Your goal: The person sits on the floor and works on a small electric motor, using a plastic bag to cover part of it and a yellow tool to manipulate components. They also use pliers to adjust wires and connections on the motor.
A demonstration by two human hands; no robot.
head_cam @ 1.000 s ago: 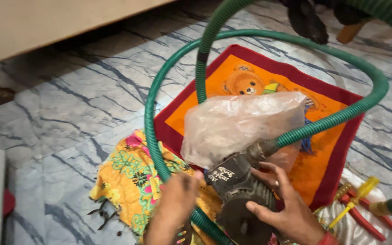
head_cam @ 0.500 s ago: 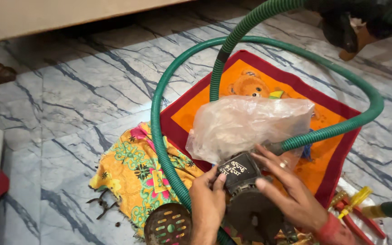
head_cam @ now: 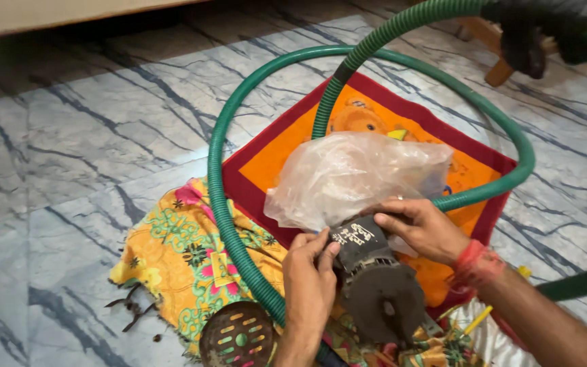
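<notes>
Green ribbed hose [head_cam: 225, 156] lies in big loop on marble floor [head_cam: 83, 136], over red-orange mat [head_cam: 287, 156]. Clear plastic bag [head_cam: 354, 173] crumpled on mat, touching motor top. Dark dusty motor [head_cam: 375, 285], round body, lies tilted between both hands. Right hand [head_cam: 422, 228] bent over motor top, fingers closed on it. Left hand [head_cam: 310, 282] grips motor side, thumb pressing. Flowered cloth [head_cam: 178, 261] underneath.

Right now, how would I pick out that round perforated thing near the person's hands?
Find the orange mat with the dark red border on the marble floor, then the flowered yellow cloth at its near left corner. At that cloth's near edge, just below the left hand, lies the round brown cover. Only it has coloured slots.
</notes>
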